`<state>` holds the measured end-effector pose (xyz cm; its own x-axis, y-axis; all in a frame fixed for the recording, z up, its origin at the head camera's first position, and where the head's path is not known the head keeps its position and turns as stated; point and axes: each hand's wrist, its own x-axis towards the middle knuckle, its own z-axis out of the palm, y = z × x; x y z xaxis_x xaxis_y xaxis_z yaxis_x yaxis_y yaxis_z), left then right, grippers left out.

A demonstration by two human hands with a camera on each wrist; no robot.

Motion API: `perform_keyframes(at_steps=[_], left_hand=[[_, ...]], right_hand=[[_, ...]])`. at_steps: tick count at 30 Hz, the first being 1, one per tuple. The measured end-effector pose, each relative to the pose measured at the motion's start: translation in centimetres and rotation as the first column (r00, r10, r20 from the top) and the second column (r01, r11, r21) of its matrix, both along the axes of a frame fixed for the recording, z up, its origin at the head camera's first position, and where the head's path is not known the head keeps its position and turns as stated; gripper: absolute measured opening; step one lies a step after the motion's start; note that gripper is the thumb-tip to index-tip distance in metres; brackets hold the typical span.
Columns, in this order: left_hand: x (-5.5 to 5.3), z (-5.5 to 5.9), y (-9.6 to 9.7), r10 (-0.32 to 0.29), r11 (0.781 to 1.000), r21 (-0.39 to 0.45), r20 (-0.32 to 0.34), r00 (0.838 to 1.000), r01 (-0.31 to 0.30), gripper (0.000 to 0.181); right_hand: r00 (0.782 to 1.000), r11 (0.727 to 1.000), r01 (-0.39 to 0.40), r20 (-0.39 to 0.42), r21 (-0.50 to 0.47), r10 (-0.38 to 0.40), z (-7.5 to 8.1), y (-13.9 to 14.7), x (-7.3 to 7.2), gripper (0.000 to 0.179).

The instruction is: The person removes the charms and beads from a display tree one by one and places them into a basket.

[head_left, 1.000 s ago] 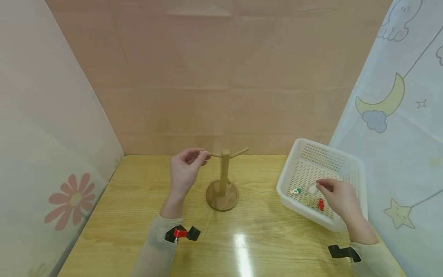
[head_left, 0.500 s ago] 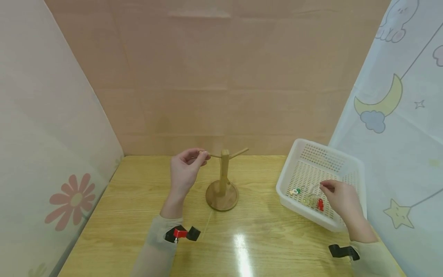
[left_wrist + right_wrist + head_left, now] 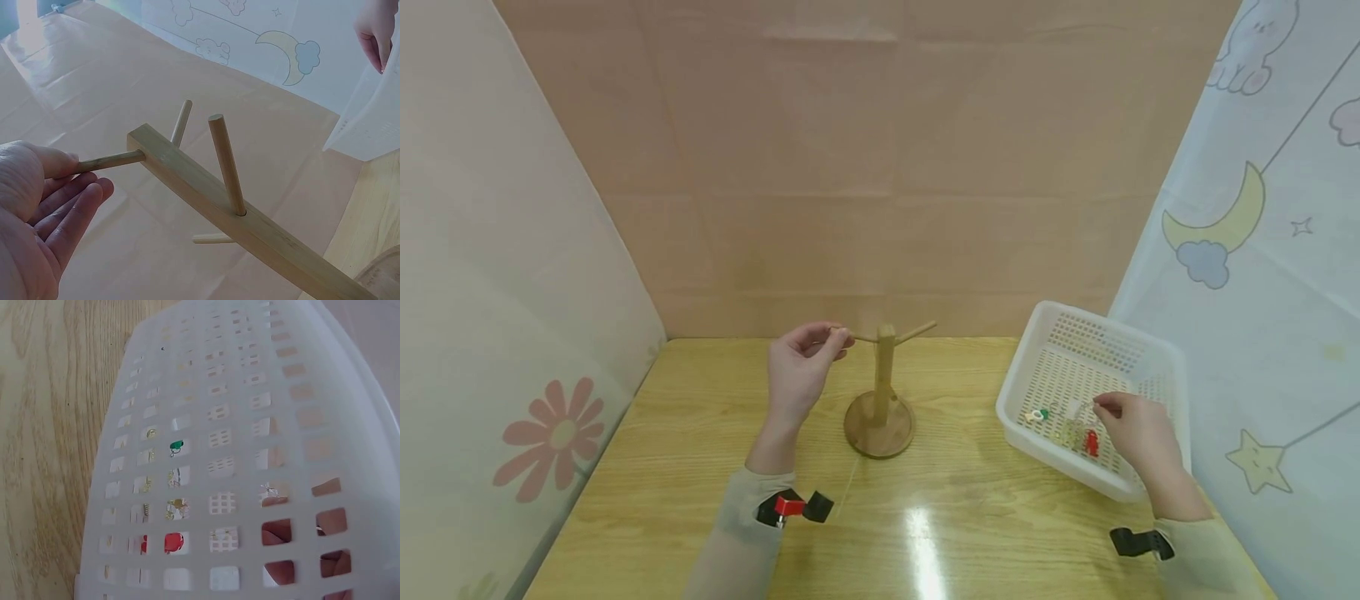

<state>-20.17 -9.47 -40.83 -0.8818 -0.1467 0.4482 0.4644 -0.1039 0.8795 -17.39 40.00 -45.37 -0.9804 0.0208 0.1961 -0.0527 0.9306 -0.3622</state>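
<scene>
My left hand (image 3: 801, 367) pinches the end of a wooden peg (image 3: 112, 162) between thumb and fingers. That peg sticks out near the top of a wooden peg stand (image 3: 885, 375) with a round base. Over the white plastic basket (image 3: 1017, 433) at the right, my right hand (image 3: 1138, 425) has its thumb and fingertips together, pinching a small keychain whose clear, pale pendant (image 3: 1073, 408) shows left of the fingertips. Its details are too small to make out. In the right wrist view, the basket's slotted wall partly hides the fingers (image 3: 276, 532).
Inside the basket lie a red charm (image 3: 1092, 443), a green-and-white charm (image 3: 1039, 414) and yellowish clear charms (image 3: 1070, 434). More pegs, such as an upright peg (image 3: 226, 165), project from the stand. Printed cloth (image 3: 1300, 333) hangs beside the basket at the right.
My right hand has shifted slightly right over the basket, and the pale pendant near its fingertips has turned. My left hand keeps its hold on the peg.
</scene>
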Motion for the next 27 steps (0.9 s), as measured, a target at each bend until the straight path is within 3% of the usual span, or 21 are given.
perform_keyframes(at_steps=[14,27], left_hand=[[0.0,0.1,-0.1,0.007,1.000,-0.006,0.011,1.000,-0.007,0.017],[0.0,-0.1,0.0,0.009,1.000,-0.012,0.015,1.000,-0.009,0.017]], right_hand=[[0.995,0.999,-0.031,0.096,0.041,0.027,0.9,-0.3,-1.4,0.027],[0.984,0.998,-0.012,0.179,0.060,0.001,1.2,0.1,-2.1,0.027]])
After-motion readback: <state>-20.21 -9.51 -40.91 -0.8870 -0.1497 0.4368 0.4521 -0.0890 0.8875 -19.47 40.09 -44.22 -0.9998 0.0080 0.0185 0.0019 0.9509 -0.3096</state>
